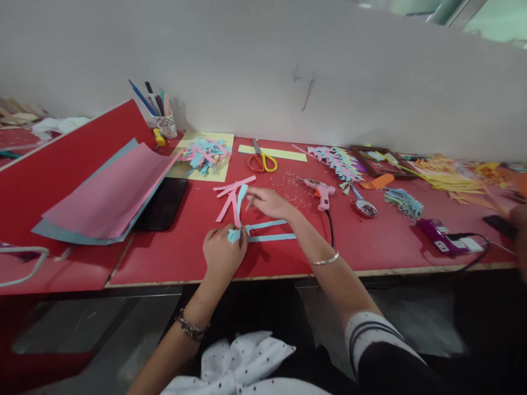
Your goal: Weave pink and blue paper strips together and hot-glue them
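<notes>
My left hand [225,249] is closed in a pinch on folded light-blue paper strips [234,236] just above the red table. One blue strip [242,202] stands curved upward from that bundle. Right beside its upper end is my right hand [268,203], palm down, its fingers loosely bent and apart. Two more blue strips [272,237] stretch flat to the right beneath my right forearm. Behind the bundle lie several loose pink strips [228,204], partly overlapped by the upright blue one.
Scissors [262,159], a pile of cut strips [206,153] and a pen cup [167,125] stand at the back. Pink glue gun [321,192] and its cord lie right. Pink sheets [111,186] and a dark phone-like slab [164,204] are left. Another person's hand [521,219] shows far right.
</notes>
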`<state>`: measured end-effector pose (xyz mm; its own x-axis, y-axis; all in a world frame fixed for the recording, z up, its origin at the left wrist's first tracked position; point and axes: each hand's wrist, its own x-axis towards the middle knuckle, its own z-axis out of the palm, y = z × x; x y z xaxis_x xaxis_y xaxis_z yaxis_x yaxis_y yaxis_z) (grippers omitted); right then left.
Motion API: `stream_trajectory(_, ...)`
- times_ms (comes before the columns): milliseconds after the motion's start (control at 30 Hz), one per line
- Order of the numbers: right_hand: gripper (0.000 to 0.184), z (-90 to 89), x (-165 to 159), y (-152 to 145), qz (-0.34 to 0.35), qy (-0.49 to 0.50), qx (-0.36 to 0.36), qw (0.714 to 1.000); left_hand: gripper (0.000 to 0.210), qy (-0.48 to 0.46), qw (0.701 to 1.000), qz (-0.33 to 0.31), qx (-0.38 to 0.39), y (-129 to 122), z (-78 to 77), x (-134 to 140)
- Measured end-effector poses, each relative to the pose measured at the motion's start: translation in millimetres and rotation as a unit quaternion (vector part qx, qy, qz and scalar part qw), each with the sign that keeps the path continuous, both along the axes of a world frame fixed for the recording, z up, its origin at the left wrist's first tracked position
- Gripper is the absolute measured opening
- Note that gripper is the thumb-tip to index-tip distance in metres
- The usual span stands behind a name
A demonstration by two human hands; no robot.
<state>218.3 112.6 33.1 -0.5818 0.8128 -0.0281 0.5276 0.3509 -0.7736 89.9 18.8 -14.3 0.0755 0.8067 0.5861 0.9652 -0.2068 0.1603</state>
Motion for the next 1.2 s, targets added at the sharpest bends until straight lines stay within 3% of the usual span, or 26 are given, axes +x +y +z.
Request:
stream_trajectory(67, 0.037, -3.0, -2.0, 25.5, -0.032, -0.075, 0.119, 0.990, 0.033, 0.002, 1.000, 0.005, 0.019, 0.1, -1.4, -0.1)
stream_trajectory(133, 0.043, -10.2, -3.8, 47.1, -0.082, -0.167, 0.170, 0.968, 0.033, 0.003, 1.000, 0.003, 0.031, -0.1, -2.3, -0.4)
stream_trajectory(367, 0.018, -28.3, -2.7, 74.8, -0.132, -0.210, 0.162, 0.955, 0.031, -0.004, 0.999, -0.006, 0.041, -0.3, -3.8, -0.9)
stream_trajectory(567, 0.010, -16.9, 10.2, 74.4, -0.161, -0.191, 0.138, 0.959, 0.032, -0.005, 0.999, 0.000, 0.037, -0.3, -3.4, -1.5)
stream_trajectory(733, 0.015, -3.8, 24.7, 69.8, -0.199, -0.134, 0.121, 0.963, 0.033, -0.013, 1.000, -0.003, 0.008, -0.7, -2.0, -1.2)
stream_trajectory(867, 0.015, 6.2, 35.9, 55.9, -0.235, 0.021, 0.084, 0.968, 0.033, -0.010, 1.000, -0.003, 0.016, -1.0, 0.0, -1.1)
stream_trajectory(933, 0.016, 8.7, 39.1, 41.0, -0.250, 0.151, 0.056, 0.955, 0.033, -0.005, 1.000, -0.006, 0.019, -0.9, 1.2, -1.4)
stream_trajectory(1000, 0.013, 7.9, 40.0, 19.3, -0.254, 0.216, 0.061, 0.941, 0.034, -0.003, 1.000, -0.005, 0.011, -0.7, 2.0, -1.7)
stream_trajectory(1200, 0.012, -15.2, 34.3, -60.8, -0.207, 0.159, 0.114, 0.959, 0.035, -0.003, 1.000, 0.010, 0.012, -0.6, 0.2, -1.6)
